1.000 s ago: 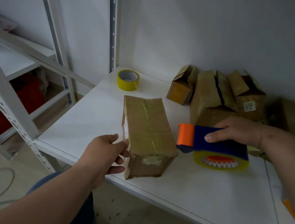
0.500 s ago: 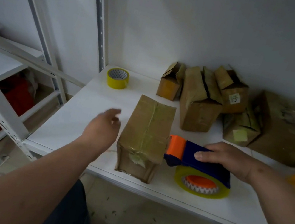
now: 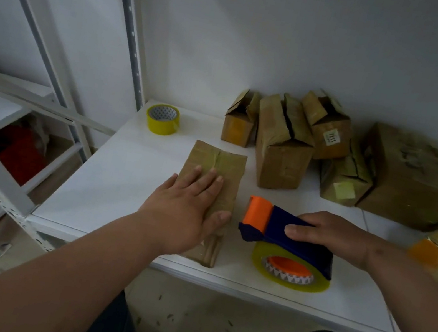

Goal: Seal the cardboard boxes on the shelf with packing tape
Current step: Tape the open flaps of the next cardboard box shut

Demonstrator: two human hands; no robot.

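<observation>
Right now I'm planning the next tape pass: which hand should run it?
Right. The right hand already grips the tape dispenser beside the box, while the left hand lies flat on the box, steadying it.

Under the left hand [image 3: 184, 215] lies a brown cardboard box [image 3: 219, 166] with a glossy tape stripe; the right hand [image 3: 331, 235] grips a navy-blue tape dispenser [image 3: 298, 240] with an orange nose, an orange hub and a clear yellowish roll; beyond the left hand's fingers, a yellow tape roll [image 3: 163, 119] on the white shelf [image 3: 122, 178]
</observation>
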